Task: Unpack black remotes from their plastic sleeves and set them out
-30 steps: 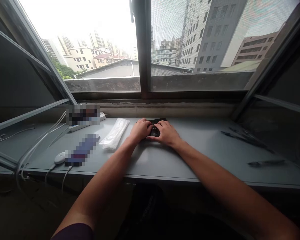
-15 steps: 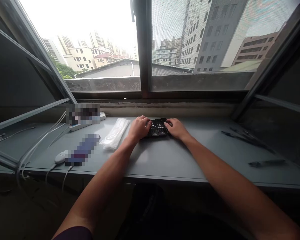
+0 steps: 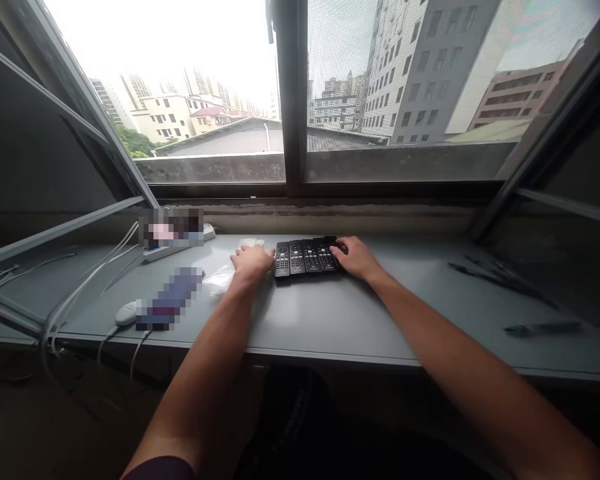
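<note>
Sitting side by side on the bench [image 3: 330,327], four black remote controls [image 3: 305,259] form a tight row, button faces up! Their long axes run from the person toward the window, and the row itself stretches left to right, edges touching or very nearly so. On the right, the right hand [image 3: 357,259] lies against the end of the row, its fingertips [image 3: 337,248] over the far corner of the last remote: a narrow grip, though I can't tell if it's actually clamping. Over on the left, the left hand [image 3: 253,261] sits just beside the first remote, open and holding nothing, fingers spread on a clear plastic bag [image 3: 219,280] that lies on the bench. Further left, there's a pixelated oblong object [image 3: 170,300], then a white computer mouse [image 3: 127,312] with its cable, and behind them a white power strip [image 3: 175,248], partly blurred. White cables [image 3: 80,287] trail across that side. Well off to the right lie dark pens [image 3: 543,329]. The grey bench runs along under an open window [image 3: 405,80] with a mesh screen, and tall buildings stand outside!
</note>
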A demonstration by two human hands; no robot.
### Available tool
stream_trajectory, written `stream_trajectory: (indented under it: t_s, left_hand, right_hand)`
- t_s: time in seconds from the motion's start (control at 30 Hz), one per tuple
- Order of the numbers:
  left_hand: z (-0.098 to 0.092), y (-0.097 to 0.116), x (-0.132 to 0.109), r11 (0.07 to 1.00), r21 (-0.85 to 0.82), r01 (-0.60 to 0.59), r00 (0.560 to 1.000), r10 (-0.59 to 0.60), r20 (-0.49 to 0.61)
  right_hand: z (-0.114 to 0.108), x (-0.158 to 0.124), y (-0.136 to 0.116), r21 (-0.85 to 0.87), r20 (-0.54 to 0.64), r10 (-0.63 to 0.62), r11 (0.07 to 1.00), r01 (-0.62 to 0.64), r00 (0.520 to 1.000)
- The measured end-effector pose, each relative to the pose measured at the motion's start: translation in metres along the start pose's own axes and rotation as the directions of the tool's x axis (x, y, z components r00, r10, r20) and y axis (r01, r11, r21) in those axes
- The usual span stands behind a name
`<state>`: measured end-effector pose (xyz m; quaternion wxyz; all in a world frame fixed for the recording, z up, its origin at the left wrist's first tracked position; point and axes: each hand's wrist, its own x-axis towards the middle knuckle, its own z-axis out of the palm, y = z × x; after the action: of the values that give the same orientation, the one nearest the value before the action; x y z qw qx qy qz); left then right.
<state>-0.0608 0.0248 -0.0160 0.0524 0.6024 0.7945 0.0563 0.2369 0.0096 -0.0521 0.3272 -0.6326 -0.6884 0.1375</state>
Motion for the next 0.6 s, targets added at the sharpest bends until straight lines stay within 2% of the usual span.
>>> stream_trajectory:
  t_s: [0.13,0.23,0.3,0.37,0.47,0.5,0.53,0.6]
  left_hand:
    - [0.002,0.003,-0.001,0.999,-0.004,-0.032,0.999,0.032,-0.039]
    - [0.000,0.002,-0.004,0.997,-0.044,-0.065,0.987,0.057,-0.151]
    - [-0.003,0.002,-0.007,0.987,-0.091,-0.131,0.955,0.101,-0.280]
    - [-0.007,0.004,-0.012,0.949,-0.151,-0.278,0.882,0.190,-0.431]
    - [-0.012,0.014,-0.019,0.774,-0.283,-0.567,0.726,0.306,-0.615]
    - [-0.012,0.018,-0.022,0.692,-0.358,-0.627,0.697,0.293,-0.655]
    - [-0.011,0.022,-0.024,0.602,-0.442,-0.664,0.691,0.270,-0.670]
    - [-0.008,0.031,-0.027,0.388,-0.624,-0.679,0.727,0.237,-0.644]
  right_hand:
    - [-0.001,0.000,-0.001,0.012,0.005,0.012,1.000,-0.012,1.000]
    - [0.000,0.000,-0.001,0.011,-0.002,0.009,1.000,-0.009,1.000]
    - [0.000,0.000,-0.001,0.010,-0.009,0.006,1.000,-0.006,1.000]
    - [0.000,0.000,-0.001,0.010,-0.021,-0.003,1.000,0.004,1.000]
    - [0.000,-0.002,-0.001,0.011,-0.072,-0.055,0.998,0.056,0.996]
    - [-0.001,-0.002,-0.001,0.011,-0.096,-0.084,0.996,0.086,0.992]
    - [-0.002,-0.002,-0.002,0.014,-0.120,-0.116,0.993,0.118,0.986]
    - [-0.004,-0.004,-0.004,0.027,-0.160,-0.181,0.982,0.188,0.970]
